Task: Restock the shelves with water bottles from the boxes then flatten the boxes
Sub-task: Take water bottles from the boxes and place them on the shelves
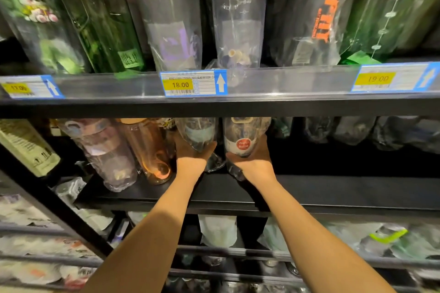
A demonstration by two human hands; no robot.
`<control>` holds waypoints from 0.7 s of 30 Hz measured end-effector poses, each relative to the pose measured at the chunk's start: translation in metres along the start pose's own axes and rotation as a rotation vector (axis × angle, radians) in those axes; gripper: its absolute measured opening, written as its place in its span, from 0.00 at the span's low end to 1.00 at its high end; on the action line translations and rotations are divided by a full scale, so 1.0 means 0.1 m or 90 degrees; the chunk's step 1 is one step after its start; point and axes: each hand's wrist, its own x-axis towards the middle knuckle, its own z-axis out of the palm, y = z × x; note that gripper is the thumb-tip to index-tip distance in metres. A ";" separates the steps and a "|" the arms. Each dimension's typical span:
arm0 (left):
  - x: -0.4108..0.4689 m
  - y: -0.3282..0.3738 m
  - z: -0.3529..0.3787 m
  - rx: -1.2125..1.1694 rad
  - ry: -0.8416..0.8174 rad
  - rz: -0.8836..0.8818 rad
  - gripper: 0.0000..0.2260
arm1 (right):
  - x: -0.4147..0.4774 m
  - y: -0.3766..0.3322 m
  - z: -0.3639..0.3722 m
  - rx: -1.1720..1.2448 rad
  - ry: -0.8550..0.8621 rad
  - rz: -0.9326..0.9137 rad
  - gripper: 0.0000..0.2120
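While both arms reach in beneath the price-tag rail (285, 81), the left hand (191, 153) curls around the base of a plastic-wrapped clear bottle (198, 133) and the right hand (253, 162) grips a red-labelled water bottle (242, 135) low down. The bottles sit side by side at the middle shelf (333, 188). The low grips probably keep them upright for sliding back beside the orange-tinted bottle (152, 150).

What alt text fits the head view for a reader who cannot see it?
Both hands reach into a dark middle shelf, the left hand gripping a clear wrapped bottle and the right hand gripping a red-labelled bottle. Above, taller wrapped bottles stand behind price tags reading 18.00 and 19.00.
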 end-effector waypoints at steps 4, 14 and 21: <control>0.01 -0.04 0.05 -0.017 0.023 -0.004 0.53 | 0.04 0.04 0.04 0.001 -0.003 0.004 0.37; -0.19 -0.01 -0.21 -0.060 -0.050 -0.081 0.47 | 0.01 -0.09 0.04 -0.095 0.009 0.032 0.47; -0.39 -0.02 -0.72 0.115 -0.174 -0.048 0.25 | -0.30 -0.28 -0.13 -0.376 -0.098 0.137 0.29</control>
